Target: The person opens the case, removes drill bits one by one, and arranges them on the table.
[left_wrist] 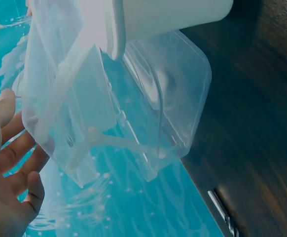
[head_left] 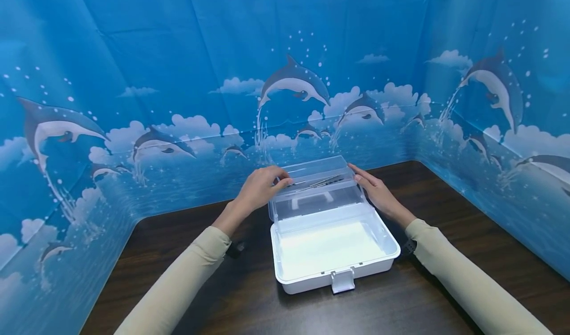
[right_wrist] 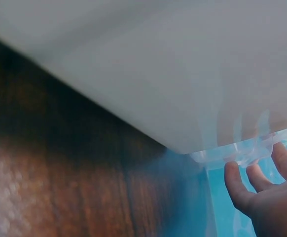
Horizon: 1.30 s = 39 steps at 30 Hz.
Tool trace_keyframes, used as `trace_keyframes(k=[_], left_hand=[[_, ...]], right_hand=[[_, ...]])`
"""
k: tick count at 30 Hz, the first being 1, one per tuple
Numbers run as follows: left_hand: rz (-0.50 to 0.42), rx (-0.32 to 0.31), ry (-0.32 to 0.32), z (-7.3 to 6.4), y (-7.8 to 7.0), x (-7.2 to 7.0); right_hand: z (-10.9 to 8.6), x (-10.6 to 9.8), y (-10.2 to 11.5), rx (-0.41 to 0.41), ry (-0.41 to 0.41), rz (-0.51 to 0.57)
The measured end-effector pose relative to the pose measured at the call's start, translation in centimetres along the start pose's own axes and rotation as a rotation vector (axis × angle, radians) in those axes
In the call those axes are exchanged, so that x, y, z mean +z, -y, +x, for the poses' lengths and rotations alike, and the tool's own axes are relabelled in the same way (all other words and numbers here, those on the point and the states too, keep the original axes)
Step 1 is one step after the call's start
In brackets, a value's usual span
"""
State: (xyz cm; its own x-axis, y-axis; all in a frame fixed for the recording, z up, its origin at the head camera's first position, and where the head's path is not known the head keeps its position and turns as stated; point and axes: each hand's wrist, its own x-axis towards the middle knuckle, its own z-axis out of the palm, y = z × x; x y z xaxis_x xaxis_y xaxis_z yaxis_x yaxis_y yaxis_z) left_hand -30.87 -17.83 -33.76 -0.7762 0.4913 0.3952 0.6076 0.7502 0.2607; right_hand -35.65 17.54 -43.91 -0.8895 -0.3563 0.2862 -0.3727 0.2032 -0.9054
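A white storage box (head_left: pixel 307 284) stands on the table with its clear lid (head_left: pixel 318 165) tipped back. Several metal drill bits (head_left: pixel 327 181) lie in a clear tray (head_left: pixel 352 185) raised behind the box's base. At the tray's left end, my left hand (head_left: pixel 262 185) pinches a thin metal bit between thumb and forefinger; most of it is hidden by the fingers. My right hand (head_left: pixel 376 191) rests its fairly straight fingers against the right side of the clear tray and lid. In the left wrist view another drill bit (left_wrist: pixel 225 213) lies on the table.
The dark wooden table (head_left: pixel 427 285) spreads around the box. A white latch (head_left: pixel 343 281) hangs from the box's front. Behind and on both sides rises a blue dolphin-print sheet (head_left: pixel 213 53), close to the raised lid.
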Motion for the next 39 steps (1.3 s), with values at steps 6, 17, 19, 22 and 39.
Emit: trace_keyframes(k=[6, 17, 19, 22, 39], left_hand=[[0.000, -0.019, 0.061, 0.6, -0.5, 0.2], [0.076, -0.002, 0.161, 0.6, -0.5, -0.2], [0.085, 0.003, 0.180, 0.7, -0.5, -0.2], [0.110, 0.004, 0.218, 0.9, -0.5, -0.2], [0.180, 0.043, 0.308, 2.3, -1.0, -1.0]], right_hand=[[0.1, -0.1, 0.9, 0.009, 0.017, 0.002], [0.1, 0.4, 0.1, -0.008, 0.036, 0.029], [0.1, 0.4, -0.1, -0.007, 0.029, 0.026], [-0.1, 0.5, -0.3, -0.003, 0.023, 0.022], [-0.1, -0.3, -0.1, -0.008, 0.003, 0.010]])
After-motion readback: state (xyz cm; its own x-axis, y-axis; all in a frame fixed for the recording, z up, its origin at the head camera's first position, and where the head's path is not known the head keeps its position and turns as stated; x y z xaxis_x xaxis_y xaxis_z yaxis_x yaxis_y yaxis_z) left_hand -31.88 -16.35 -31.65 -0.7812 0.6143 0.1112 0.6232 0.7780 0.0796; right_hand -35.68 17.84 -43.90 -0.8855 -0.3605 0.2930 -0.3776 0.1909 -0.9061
